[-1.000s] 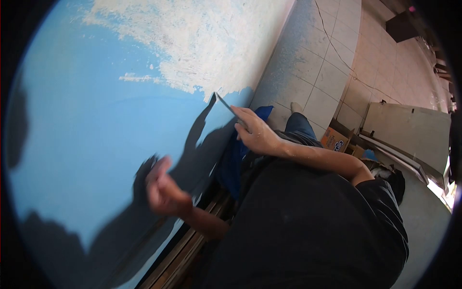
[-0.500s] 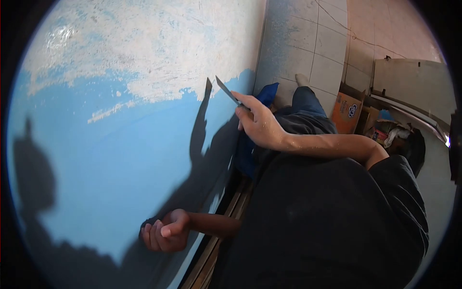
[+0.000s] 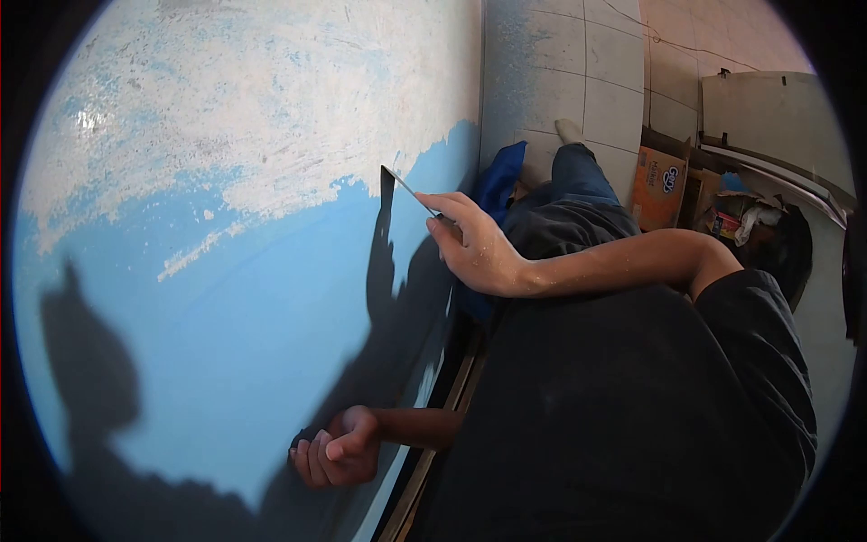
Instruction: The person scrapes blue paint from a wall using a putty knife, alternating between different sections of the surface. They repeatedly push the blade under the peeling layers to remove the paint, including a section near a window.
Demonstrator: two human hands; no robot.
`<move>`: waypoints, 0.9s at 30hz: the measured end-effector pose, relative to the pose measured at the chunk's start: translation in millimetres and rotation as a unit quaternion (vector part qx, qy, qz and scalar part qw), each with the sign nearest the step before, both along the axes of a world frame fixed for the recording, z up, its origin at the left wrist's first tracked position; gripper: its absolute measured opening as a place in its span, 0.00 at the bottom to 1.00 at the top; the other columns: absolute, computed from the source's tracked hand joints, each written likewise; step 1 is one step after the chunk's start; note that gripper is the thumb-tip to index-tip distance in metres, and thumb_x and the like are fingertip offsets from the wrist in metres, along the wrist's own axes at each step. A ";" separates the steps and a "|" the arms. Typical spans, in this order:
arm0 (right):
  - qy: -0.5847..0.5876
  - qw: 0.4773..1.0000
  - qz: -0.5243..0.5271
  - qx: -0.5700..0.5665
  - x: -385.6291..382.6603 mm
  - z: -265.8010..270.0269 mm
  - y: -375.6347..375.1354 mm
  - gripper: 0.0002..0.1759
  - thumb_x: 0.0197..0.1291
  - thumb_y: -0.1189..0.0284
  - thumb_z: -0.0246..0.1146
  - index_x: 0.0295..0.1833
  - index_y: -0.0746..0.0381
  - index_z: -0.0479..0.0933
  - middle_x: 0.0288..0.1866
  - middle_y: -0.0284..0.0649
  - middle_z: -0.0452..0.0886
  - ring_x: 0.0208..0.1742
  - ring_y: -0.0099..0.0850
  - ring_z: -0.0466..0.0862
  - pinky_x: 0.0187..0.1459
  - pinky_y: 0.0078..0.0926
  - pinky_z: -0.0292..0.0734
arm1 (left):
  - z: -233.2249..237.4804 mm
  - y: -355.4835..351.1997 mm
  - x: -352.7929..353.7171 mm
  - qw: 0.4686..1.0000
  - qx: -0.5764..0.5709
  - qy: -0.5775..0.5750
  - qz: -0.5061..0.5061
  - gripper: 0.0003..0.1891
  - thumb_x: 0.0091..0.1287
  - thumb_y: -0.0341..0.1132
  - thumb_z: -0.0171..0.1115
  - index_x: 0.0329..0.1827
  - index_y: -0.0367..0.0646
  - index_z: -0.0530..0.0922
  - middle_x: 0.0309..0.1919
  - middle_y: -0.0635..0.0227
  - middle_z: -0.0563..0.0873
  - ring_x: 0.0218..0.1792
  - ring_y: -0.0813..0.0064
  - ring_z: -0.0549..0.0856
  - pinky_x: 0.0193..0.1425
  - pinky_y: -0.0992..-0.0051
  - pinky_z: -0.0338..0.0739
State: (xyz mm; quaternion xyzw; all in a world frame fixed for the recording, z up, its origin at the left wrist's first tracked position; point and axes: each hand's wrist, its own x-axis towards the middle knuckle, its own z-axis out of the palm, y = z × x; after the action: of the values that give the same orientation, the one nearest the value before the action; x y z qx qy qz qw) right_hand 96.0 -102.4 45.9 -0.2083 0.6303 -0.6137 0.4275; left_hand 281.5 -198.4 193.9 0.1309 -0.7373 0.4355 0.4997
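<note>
My right hand (image 3: 479, 248) grips a thin, flat metal scraper (image 3: 408, 188) between thumb and fingers. The blade is seen nearly edge-on, and its tip meets the wall (image 3: 271, 307) where blue paint borders a pale, scraped patch (image 3: 298, 108). Its handle is hidden inside the hand. Lower on the left, my left hand (image 3: 339, 447) is closed in a loose curl beside the blue wall, fingers folded and thumb over them. I see nothing held in it. Dark shadows of my arm and head fall across the paint.
Beyond my legs lies a tiled floor (image 3: 614, 68). A blue cloth or bag (image 3: 499, 185) rests by the wall's base. To the right are an orange printed carton (image 3: 659, 185), a heap of mixed items (image 3: 750, 221) and a pale panel (image 3: 768, 117). Wooden slats (image 3: 411, 497) run below the wall.
The scraper's tip has come in to meet its shadow on the wall; before, a gap showed. My left hand appears slightly lower and further right as the view shifts.
</note>
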 end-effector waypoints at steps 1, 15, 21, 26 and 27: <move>0.007 1.000 -0.007 0.003 1.9 1.5 -0.7 0.21 0.76 0.73 0.54 0.71 0.64 0.69 0.51 0.45 0.74 0.36 0.25 0.75 0.42 0.26 0.76 | -0.1 -0.6 0.1 1.000 0.000 0.000 -0.002 0.18 0.75 0.36 0.50 0.25 0.40 0.72 0.20 0.65 0.76 0.28 0.67 0.80 0.39 0.62 0.81; -0.006 1.000 -0.021 0.012 6.8 -5.9 -3.8 0.17 0.74 0.77 0.55 0.66 0.63 0.71 0.49 0.44 0.72 0.36 0.29 0.74 0.43 0.28 0.73 | -0.2 -1.8 1.4 1.000 0.003 -0.023 -0.002 0.17 0.75 0.34 0.50 0.24 0.40 0.73 0.19 0.66 0.76 0.28 0.68 0.79 0.38 0.64 0.80; 0.000 0.999 -0.032 0.004 13.8 -0.5 -8.6 0.17 0.75 0.77 0.53 0.66 0.64 0.68 0.50 0.45 0.71 0.37 0.29 0.73 0.44 0.29 0.73 | -0.3 -3.6 1.3 1.000 0.002 -0.019 -0.004 0.17 0.75 0.35 0.51 0.25 0.40 0.73 0.19 0.66 0.76 0.28 0.68 0.79 0.39 0.64 0.80; -0.024 0.999 -0.032 0.008 7.0 6.4 -6.0 0.15 0.75 0.76 0.53 0.63 0.65 0.68 0.51 0.46 0.71 0.37 0.30 0.74 0.45 0.29 0.73 | -2.0 -2.6 2.9 1.000 0.006 -0.017 -0.003 0.17 0.75 0.35 0.51 0.25 0.41 0.73 0.20 0.66 0.76 0.29 0.68 0.79 0.40 0.63 0.80; -0.017 0.999 -0.044 0.008 6.9 4.2 -7.1 0.14 0.75 0.76 0.54 0.63 0.65 0.68 0.50 0.46 0.71 0.37 0.30 0.74 0.45 0.30 0.73 | -1.6 -2.5 2.2 1.000 0.006 -0.018 -0.003 0.17 0.75 0.35 0.51 0.25 0.41 0.73 0.20 0.66 0.76 0.29 0.68 0.79 0.40 0.63 0.80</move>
State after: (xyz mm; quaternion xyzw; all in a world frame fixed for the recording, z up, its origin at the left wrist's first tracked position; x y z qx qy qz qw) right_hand 102.9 -109.5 50.1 -0.1663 0.6366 -0.6300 0.4125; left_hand 283.7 -200.9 192.3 0.1234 -0.7492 0.4322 0.4865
